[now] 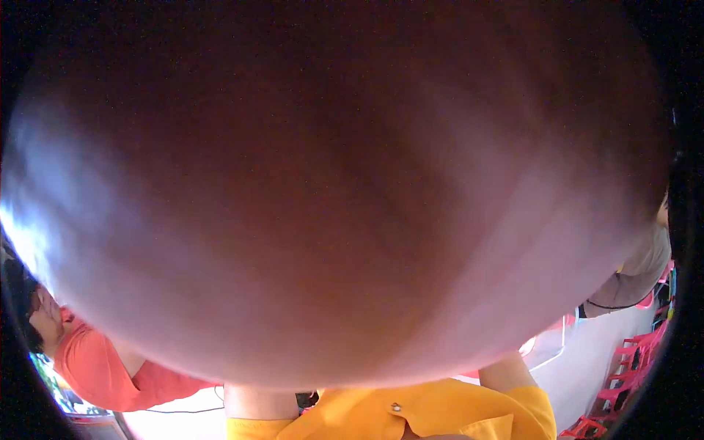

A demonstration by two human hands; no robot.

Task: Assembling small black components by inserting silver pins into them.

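A dark, blurred, skin-toned shape (352,293), which looks like part of a hand, lies very close over the head view and covers most of it. Which of my hands it belongs to, I cannot tell. Both my arms come out of a yellow shirt (367,411) at the lower edge. My left arm (260,403) rises behind the blurred shape, and so does my right arm (506,372). No fingers of either hand can be made out, and anything they hold or touch is hidden.
At the lower left is a person in an orange-red top (106,370). Another person's grey clothing (638,275) shows at the right edge. Several pink-red plastic chairs (627,374) stand along the right side on a pale floor (576,374). A dark cable (183,411) runs at the lower left.
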